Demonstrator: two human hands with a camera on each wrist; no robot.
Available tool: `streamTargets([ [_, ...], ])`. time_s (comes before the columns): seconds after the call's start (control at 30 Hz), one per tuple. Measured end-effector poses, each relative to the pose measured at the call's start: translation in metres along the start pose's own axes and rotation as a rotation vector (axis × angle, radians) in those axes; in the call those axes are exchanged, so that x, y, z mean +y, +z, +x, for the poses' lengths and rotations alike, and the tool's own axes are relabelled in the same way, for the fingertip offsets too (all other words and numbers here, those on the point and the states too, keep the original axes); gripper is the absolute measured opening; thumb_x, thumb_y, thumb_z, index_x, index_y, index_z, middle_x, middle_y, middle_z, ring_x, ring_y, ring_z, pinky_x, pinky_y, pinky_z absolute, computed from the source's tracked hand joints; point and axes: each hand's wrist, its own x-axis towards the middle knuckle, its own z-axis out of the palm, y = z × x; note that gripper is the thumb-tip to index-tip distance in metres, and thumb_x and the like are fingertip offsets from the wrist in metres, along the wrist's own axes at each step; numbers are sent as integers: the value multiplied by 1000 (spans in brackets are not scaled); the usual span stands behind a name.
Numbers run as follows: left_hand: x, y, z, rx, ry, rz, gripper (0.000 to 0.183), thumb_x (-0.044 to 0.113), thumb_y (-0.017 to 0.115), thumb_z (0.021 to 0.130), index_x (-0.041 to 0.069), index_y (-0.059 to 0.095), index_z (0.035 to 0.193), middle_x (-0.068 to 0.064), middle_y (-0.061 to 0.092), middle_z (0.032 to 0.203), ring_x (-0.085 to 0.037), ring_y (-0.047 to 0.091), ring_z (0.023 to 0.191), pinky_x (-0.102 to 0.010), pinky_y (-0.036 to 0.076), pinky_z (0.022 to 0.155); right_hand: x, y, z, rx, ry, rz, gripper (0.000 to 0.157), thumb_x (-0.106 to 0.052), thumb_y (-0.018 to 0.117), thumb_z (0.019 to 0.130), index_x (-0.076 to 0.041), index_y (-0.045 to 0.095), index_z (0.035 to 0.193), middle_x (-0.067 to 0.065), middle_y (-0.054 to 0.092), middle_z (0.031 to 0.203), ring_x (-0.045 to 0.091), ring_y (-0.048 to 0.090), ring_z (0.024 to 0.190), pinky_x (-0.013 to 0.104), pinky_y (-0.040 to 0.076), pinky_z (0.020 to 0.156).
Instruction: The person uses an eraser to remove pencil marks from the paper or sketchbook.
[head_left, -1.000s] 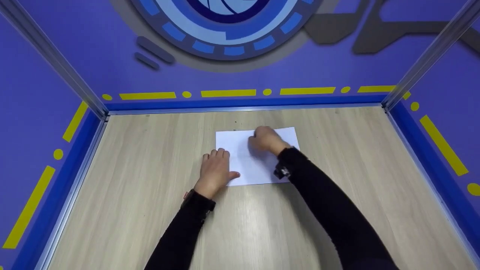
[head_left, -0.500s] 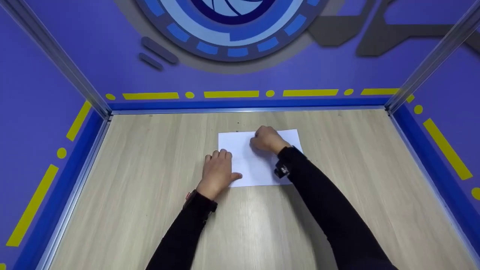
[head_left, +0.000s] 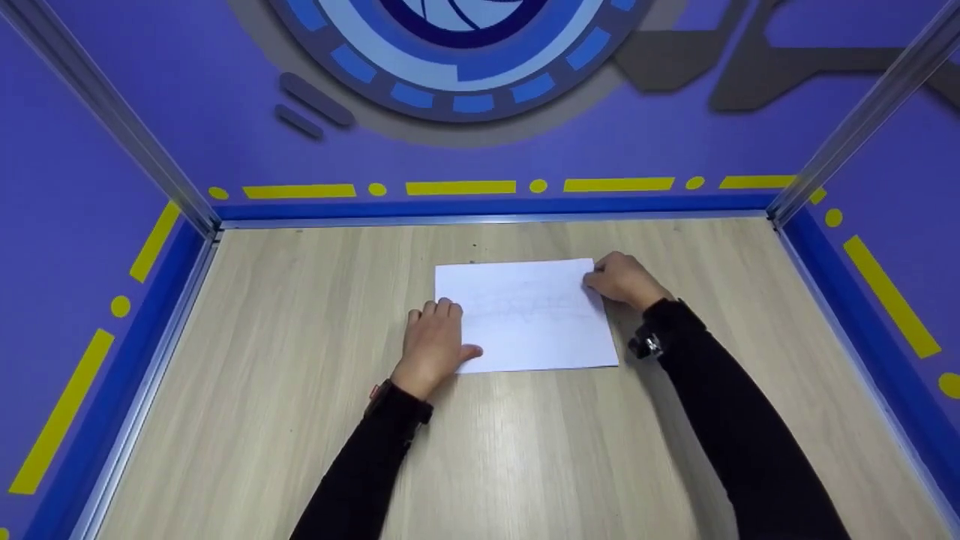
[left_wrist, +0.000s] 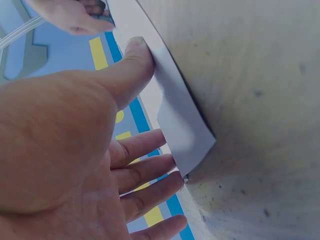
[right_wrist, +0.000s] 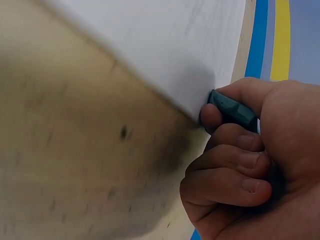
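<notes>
A white sheet of paper [head_left: 525, 330] lies on the wooden table, with faint grey marks across its upper middle. My left hand [head_left: 431, 345] rests on the paper's left edge, thumb on the sheet and fingers fairly straight at its side. At the upper right corner of the sheet is my right hand [head_left: 622, 280]. Its curled fingers grip a small dark green eraser [right_wrist: 232, 111], plain in the right wrist view. Much of the eraser is hidden in the hand. In the left wrist view, the paper's near left corner [left_wrist: 192, 150] stands slightly off the table.
The pale wooden table [head_left: 480, 450] is bounded by a blue-purple back wall [head_left: 480, 165] and two side walls with yellow dashes. Metal rails run along the table's back and side edges. Small dark specks dot the tabletop.
My right hand has moved right, from the paper's upper middle to its upper right corner, still gripping the eraser. The faint marks beneath are now uncovered. My left hand stays in place.
</notes>
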Motion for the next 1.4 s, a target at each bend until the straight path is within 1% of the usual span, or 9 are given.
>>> streamTargets([
  [0.1,0,0,1,-3,-1,-3,82,61,83,93,1,61,145,-15,65,138,-34,60,128,-49,48,107,5,-4,0,-19,20,3,29,-28,62,101,-14,54,76,-1,44,70,18,48,65,32,37,59],
  [0.33,1,-1,0,5,14,-34,81,59,85,92,0,62,142,-16,65,134,-36,59,128,-51,48,107,0,-3,-5,4,-13,-81,29,-28,58,102,-5,66,88,9,54,81,27,55,79,35,39,65],
  [0.47,1,-1,1,-1,8,-29,81,59,85,92,0,61,143,-16,65,135,-36,60,129,-50,47,108,-9,-2,-7,7,3,-76,42,-33,54,105,4,73,114,18,63,99,33,60,93,40,47,76],
  [0.57,0,0,2,-8,0,-21,82,59,84,93,0,60,145,-15,65,137,-35,60,130,-50,47,110,-22,0,-8,1,-3,-38,56,-36,52,107,9,69,136,25,67,121,36,61,106,47,54,94],
  [0.63,0,1,3,-11,-3,-22,82,59,84,93,1,60,146,-15,65,137,-35,60,131,-50,48,110,-33,2,-8,-8,-23,-20,60,-37,51,108,11,66,140,28,68,131,37,61,111,52,55,105],
  [0.77,0,1,2,-13,2,-24,81,59,84,93,1,60,145,-15,65,136,-34,60,129,-49,49,108,-61,14,-8,-17,-63,-21,54,-37,53,108,9,70,130,28,70,134,36,62,110,56,55,110],
  [0.97,-1,0,2,5,19,-18,80,60,85,91,2,62,142,-16,66,137,-35,61,128,-51,50,106,-113,52,-8,-41,-168,-92,41,-35,58,106,2,76,108,22,75,113,31,64,95,50,60,97],
  [1.13,-1,-1,2,1,43,-21,87,58,84,92,1,59,154,-19,63,148,-38,59,135,-52,49,109,-147,75,-8,-23,-205,-130,40,-32,58,107,2,79,112,20,77,113,30,64,94,49,60,98],
  [1.4,6,1,-2,31,40,97,97,71,75,93,-1,59,156,-18,64,147,-35,58,135,-49,47,109,-141,100,33,-9,-226,-131,38,-34,61,101,-4,84,106,14,79,106,25,65,88,44,60,86],
])
